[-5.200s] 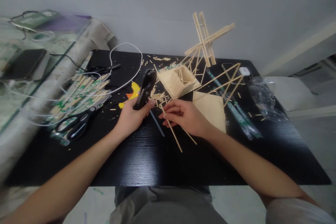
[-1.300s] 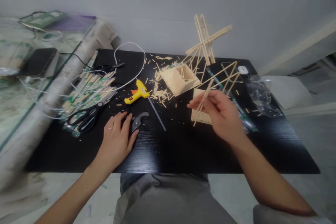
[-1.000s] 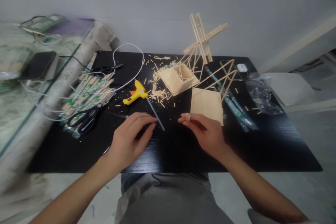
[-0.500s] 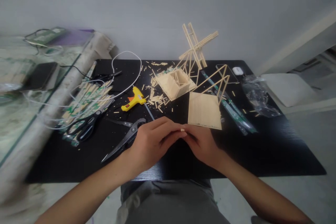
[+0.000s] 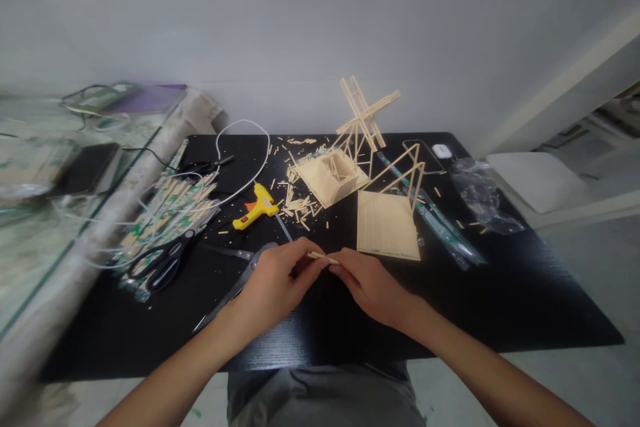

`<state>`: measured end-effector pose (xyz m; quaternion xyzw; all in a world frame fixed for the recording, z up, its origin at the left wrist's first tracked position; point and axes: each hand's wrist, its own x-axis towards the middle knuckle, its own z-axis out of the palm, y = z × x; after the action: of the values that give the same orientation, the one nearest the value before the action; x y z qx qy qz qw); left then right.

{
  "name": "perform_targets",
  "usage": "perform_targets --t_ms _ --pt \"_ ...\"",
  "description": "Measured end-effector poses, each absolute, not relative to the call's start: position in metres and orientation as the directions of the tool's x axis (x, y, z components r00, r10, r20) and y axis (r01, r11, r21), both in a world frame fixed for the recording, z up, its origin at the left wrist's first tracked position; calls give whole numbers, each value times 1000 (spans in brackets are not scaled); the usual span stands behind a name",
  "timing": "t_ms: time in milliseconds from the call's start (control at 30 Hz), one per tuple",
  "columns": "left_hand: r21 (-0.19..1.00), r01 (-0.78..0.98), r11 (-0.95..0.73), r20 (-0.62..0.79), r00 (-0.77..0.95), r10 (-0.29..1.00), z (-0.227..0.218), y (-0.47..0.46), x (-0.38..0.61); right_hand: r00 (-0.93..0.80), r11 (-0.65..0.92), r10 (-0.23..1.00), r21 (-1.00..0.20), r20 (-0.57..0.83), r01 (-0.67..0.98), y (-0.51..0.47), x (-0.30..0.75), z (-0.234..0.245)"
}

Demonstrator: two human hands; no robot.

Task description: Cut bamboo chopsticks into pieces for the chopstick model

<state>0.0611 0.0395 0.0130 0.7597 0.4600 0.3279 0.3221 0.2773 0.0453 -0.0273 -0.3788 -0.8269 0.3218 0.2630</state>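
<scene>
My left hand [image 5: 277,283] and my right hand [image 5: 370,283] meet above the front middle of the black table [image 5: 500,293]. Between them they pinch a thin wooden stick [image 5: 323,257], fingers closed on it from both sides. Just under and left of my left hand lie black cutting pliers [image 5: 235,287]. Beyond my right hand rests a flat panel of glued sticks [image 5: 387,235] with an upright stick frame [image 5: 405,170] at its far edge.
A yellow glue gun [image 5: 255,207] with a white cord lies mid-table, black scissors [image 5: 160,260] and packs of wrapped chopsticks [image 5: 170,210] to the left. A wooden box [image 5: 330,177], a stick windmill [image 5: 365,113] and stick scraps stand behind. A plastic bag [image 5: 480,193] is at right.
My left hand let go of the pliers, which now lie on the table. My right hand brought sticks from the right toward the middle, and both hands now pinch one stick.
</scene>
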Motion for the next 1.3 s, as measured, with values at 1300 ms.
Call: perform_targets --t_ms 1300 --pt "-133 973 187 -103 -202 974 3 89 -128 -693 758 635 -448 341 474 74 269 -57"
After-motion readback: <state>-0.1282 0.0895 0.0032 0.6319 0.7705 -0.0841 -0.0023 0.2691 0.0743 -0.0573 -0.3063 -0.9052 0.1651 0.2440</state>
